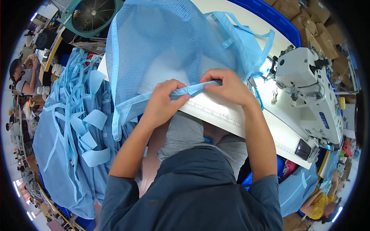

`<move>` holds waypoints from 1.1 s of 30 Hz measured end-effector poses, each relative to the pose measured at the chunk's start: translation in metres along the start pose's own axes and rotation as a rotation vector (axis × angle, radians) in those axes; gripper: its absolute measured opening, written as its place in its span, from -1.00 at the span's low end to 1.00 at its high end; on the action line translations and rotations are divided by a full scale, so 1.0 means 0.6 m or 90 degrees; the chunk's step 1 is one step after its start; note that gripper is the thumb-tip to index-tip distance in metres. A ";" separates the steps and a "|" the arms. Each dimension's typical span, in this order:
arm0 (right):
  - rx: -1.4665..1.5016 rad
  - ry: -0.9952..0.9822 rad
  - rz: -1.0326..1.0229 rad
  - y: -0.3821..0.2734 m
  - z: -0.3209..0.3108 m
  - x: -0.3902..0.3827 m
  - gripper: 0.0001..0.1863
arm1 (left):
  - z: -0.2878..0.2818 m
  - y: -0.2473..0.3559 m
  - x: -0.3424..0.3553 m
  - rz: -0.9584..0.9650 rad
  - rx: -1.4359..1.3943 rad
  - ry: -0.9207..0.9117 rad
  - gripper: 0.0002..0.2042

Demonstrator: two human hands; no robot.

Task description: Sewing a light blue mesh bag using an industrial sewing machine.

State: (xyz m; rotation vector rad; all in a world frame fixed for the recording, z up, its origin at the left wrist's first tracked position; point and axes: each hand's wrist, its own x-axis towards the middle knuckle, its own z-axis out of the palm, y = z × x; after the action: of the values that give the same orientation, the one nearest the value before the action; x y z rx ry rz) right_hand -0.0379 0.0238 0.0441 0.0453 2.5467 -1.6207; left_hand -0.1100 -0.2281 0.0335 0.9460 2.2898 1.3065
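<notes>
A large piece of light-blue mesh fabric (pixel 154 50) with a solid blue bound edge spreads over the white table (pixel 216 111). My left hand (pixel 165 101) pinches the blue edge binding near the table's front edge. A short way to the right, my right hand (pixel 225 86) grips the same binding between thumb and fingers. Between the two hands the band runs slightly upward to the right. The binding's left end hangs past the table edge. Blue scissors (pixel 256 94) lie just right of my right wrist, partly hidden.
A white sewing machine (pixel 300 73) stands at the right of the table. Blue fabric pieces with straps (pixel 77 127) are heaped at the left. A green-rimmed fan (pixel 92 13) is at the upper left. A dark phone-like device (pixel 303 149) sits at the table's right corner. Two other people work farther off.
</notes>
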 end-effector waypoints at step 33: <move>0.013 0.115 -0.004 -0.008 0.010 -0.008 -0.76 | -0.037 -0.025 0.050 -0.172 -0.285 -0.183 -0.75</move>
State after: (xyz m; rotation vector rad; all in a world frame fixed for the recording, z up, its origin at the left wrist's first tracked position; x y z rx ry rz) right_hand -0.0333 0.0165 0.0465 0.1939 2.6639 -1.7180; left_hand -0.1504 -0.2270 0.0332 0.5996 1.7346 1.3786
